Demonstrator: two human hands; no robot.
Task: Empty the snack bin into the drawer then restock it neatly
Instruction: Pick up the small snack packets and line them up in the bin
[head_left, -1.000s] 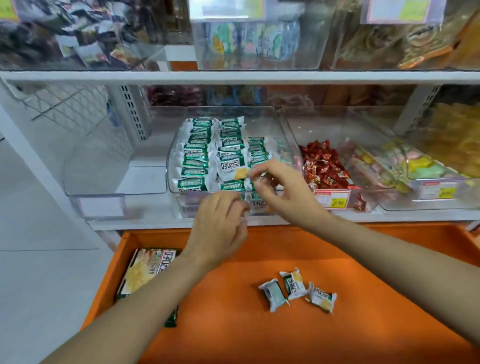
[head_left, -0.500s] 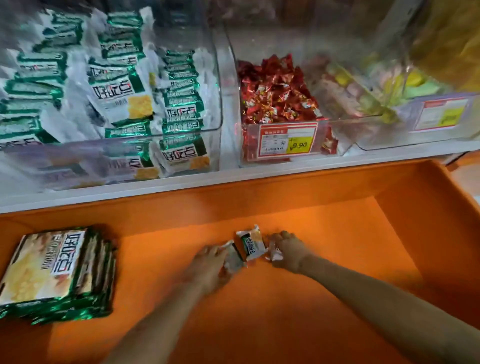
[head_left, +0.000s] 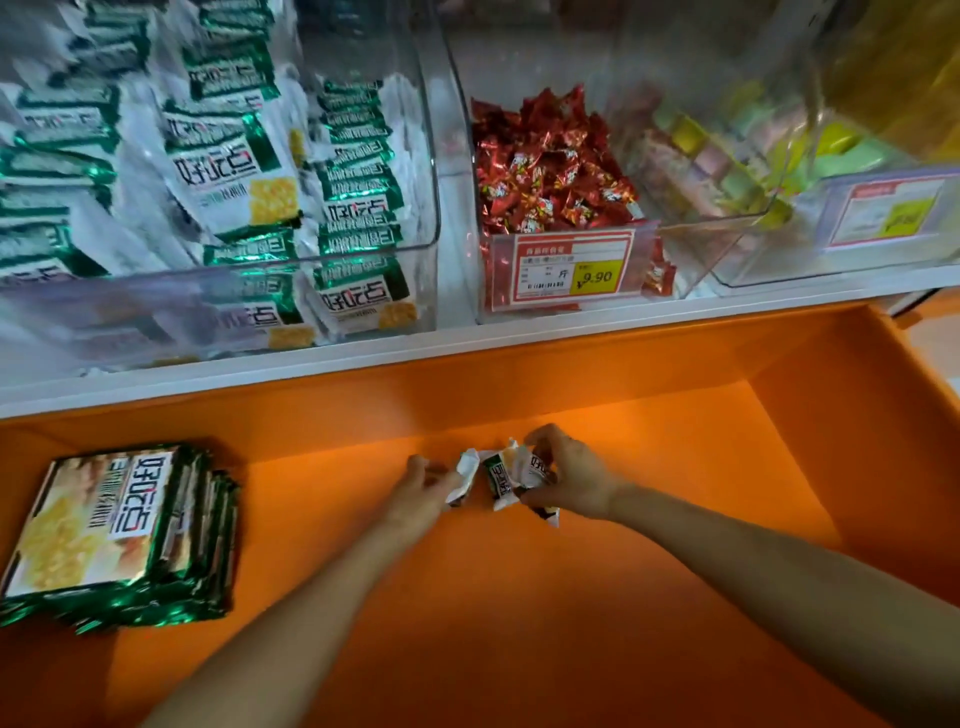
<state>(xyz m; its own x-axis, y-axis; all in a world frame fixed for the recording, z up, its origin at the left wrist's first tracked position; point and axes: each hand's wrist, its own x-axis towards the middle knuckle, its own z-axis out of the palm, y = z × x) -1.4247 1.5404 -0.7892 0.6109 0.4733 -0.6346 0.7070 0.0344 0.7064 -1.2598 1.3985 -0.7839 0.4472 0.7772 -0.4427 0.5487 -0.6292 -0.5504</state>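
From the head view, the clear snack bin (head_left: 423, 130) sits on the white shelf (head_left: 467, 340), holding rows of green-and-white packets (head_left: 228, 171). Just beside it, a second bin (head_left: 519, 62) holds red sweets (head_left: 550, 171) behind a price tag (head_left: 571, 273). Below, the orange drawer (head_left: 597, 597) is pulled out, with a stack of flat packs (head_left: 104, 525) at its left. Near its back wall, the left hand (head_left: 421, 493) pinches one small packet (head_left: 465, 475). The right hand (head_left: 571, 478) curls round another (head_left: 537, 467), and a third (head_left: 501, 480) lies between them.
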